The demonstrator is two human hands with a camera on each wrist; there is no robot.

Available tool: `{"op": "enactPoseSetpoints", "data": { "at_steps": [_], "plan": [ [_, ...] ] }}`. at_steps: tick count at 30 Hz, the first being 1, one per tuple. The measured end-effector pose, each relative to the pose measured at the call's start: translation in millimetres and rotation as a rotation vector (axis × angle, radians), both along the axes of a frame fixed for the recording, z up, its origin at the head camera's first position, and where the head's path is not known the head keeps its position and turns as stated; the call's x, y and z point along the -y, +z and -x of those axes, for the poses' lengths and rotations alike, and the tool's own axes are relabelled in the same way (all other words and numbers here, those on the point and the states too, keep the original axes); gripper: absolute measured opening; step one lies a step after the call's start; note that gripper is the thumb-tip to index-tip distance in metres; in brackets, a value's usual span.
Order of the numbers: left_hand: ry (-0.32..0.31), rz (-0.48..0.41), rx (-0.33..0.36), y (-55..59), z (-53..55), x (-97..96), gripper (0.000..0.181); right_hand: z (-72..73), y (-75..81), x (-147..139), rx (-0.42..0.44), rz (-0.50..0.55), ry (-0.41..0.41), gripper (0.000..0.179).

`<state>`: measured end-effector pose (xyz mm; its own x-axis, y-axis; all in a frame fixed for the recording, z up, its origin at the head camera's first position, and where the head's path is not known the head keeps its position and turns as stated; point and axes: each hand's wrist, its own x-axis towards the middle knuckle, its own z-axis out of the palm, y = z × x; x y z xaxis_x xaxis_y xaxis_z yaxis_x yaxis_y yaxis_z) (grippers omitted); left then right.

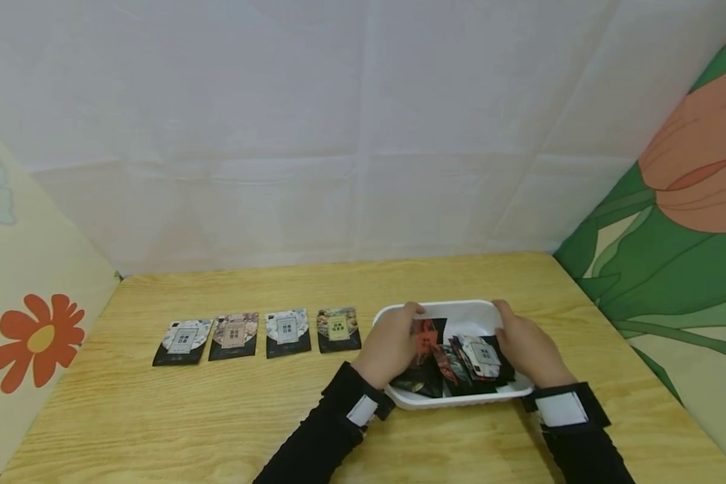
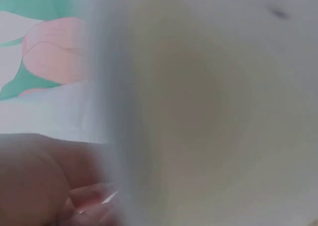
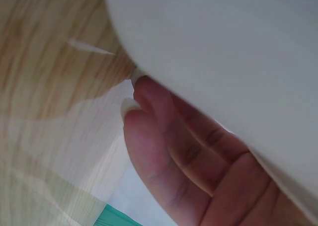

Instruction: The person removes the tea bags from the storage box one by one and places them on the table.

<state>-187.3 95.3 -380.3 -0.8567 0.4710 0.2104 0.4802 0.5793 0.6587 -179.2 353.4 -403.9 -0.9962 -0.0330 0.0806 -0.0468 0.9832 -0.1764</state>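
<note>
A white plastic tray [image 1: 460,310] stands over the right half of the table, gripped at both ends. My left hand [image 1: 392,346] holds its left end, thumb over the rim. At the opposite end my right hand [image 1: 531,351] grips the rim, and the right wrist view has its curled fingers [image 3: 149,146] along the underside of the white wall. Inside lie several small flat packets, mostly black; one has a red label [image 1: 425,341], another a white one [image 1: 482,356]. The left wrist view is mostly filled by the blurred tray wall [image 2: 213,107].
Left of the tray, several black-bottomed packets lie spaced in a row on the wood-grain table [image 1: 218,417]: a white-topped one [image 1: 183,341], a pinkish one [image 1: 234,335], another white one [image 1: 287,332] and a green-yellow one [image 1: 339,329]. A white sheet [image 1: 248,134] hangs behind.
</note>
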Motion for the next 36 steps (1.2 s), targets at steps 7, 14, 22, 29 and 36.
{"op": "enactPoseSetpoints", "data": {
  "at_steps": [7, 14, 22, 29, 36],
  "plan": [
    [-0.038, -0.165, 0.177, 4.7, 6.5, 19.4, 0.029, 1.3, -1.4, -1.5, -0.01, 0.004, 0.015, 0.047],
    [-0.05, -0.263, 0.183, 12.3, 9.9, 40.1, 0.022, 1.8, -1.1, -1.4, -0.007, 0.007, 0.017, 0.047],
    [-0.054, -0.3, 0.197, 27.7, 16.0, 74.4, 0.028, 2.5, -1.7, -1.2, 0.01, 0.007, 0.007, 0.049],
    [0.024, -0.238, 0.136, 32.6, 25.7, 108.2, 0.036, 2.6, -2.2, -4.3, 0.005, -0.003, 0.021, 0.05],
    [0.015, -0.169, 0.138, 38.9, 56.3, 133.6, 0.034, 4.6, -2.9, -3.4, 0.009, 0.013, 0.018, 0.049]
  ]
}}
